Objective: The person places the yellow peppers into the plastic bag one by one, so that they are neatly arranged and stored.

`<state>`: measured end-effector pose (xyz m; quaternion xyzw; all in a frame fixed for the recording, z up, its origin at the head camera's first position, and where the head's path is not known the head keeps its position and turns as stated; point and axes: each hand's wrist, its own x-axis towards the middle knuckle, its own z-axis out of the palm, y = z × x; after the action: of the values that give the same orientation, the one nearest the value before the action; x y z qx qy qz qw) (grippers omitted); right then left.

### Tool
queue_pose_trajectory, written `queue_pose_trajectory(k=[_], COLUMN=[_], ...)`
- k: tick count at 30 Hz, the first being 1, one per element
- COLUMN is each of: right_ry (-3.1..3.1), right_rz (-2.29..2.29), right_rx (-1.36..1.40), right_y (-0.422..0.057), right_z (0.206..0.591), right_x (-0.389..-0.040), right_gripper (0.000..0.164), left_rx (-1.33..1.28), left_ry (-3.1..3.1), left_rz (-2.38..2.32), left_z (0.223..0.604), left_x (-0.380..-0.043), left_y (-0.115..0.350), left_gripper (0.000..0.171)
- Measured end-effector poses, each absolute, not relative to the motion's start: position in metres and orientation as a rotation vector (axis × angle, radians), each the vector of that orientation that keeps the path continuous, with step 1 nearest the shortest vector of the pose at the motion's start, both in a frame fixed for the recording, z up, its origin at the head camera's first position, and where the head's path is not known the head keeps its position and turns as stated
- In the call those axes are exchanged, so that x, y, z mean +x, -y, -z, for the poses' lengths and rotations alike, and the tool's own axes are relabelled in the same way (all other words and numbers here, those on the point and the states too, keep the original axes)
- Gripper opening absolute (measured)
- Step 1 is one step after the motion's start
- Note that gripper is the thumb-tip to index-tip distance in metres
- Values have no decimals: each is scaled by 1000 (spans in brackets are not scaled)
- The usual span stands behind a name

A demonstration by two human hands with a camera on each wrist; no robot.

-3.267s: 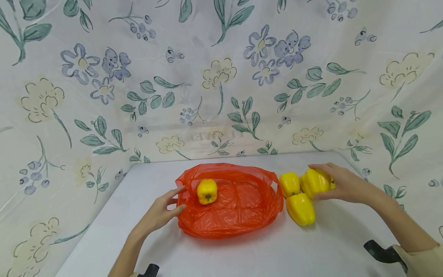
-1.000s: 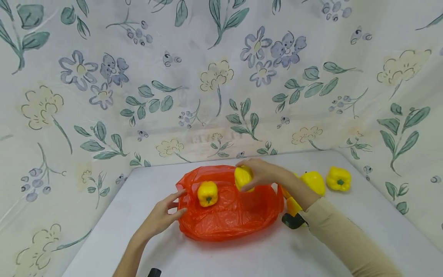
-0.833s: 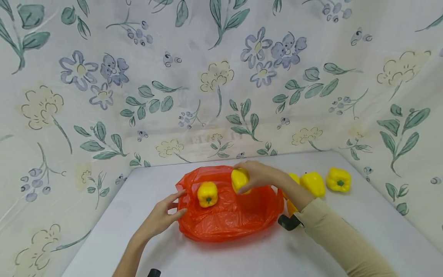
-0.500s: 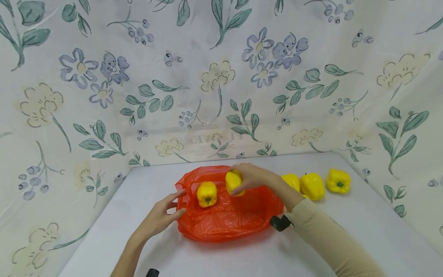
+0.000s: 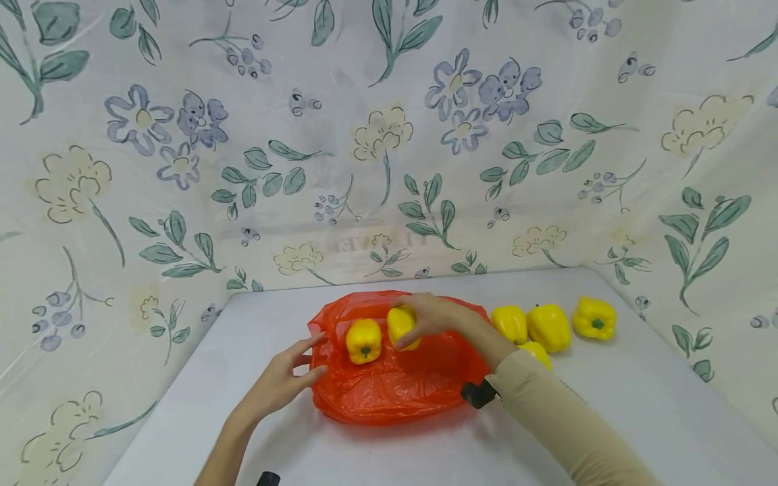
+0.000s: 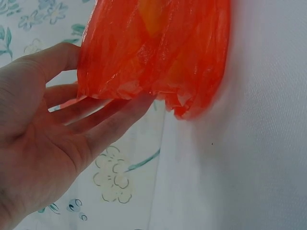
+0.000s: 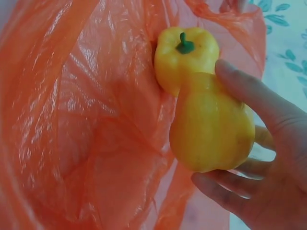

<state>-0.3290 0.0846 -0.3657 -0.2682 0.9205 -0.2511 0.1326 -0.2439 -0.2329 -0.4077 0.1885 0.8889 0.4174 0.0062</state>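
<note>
Pepper is pinched in the right hand, thumb on the near side and fingers curled round the far side, so that grip is only as wide as the veg. It's held over the open mouth of the red bag. Just left of those fingertips sits a second pepper, inside the bag, green stem towards the person. Can't tell if the two touch.

Left hand has its fingers spread wide and loose, thumb apart from the rest, fingertips touching the bag's left side.

Way off to the right of the right fingers, four more peppers lie on the white table: three bunched up, one of them partly behind the tan sleeve, and one a bit apart at the far right. Beyond both sets of fingers hangs a floral cloth.
</note>
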Motion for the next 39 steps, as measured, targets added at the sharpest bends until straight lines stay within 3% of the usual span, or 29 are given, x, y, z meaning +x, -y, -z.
queue_pose_trajectory(k=[39], right_ry=[-2690], right_rz=[651], right_rx=[-611], right_y=[-58], right_z=[388], right_x=[-337], right_gripper=[81], left_rx=[611], left_ry=[-2795], left_rz=[-1291], left_z=[405], left_x=[-242], left_y=[230], left_gripper=[63])
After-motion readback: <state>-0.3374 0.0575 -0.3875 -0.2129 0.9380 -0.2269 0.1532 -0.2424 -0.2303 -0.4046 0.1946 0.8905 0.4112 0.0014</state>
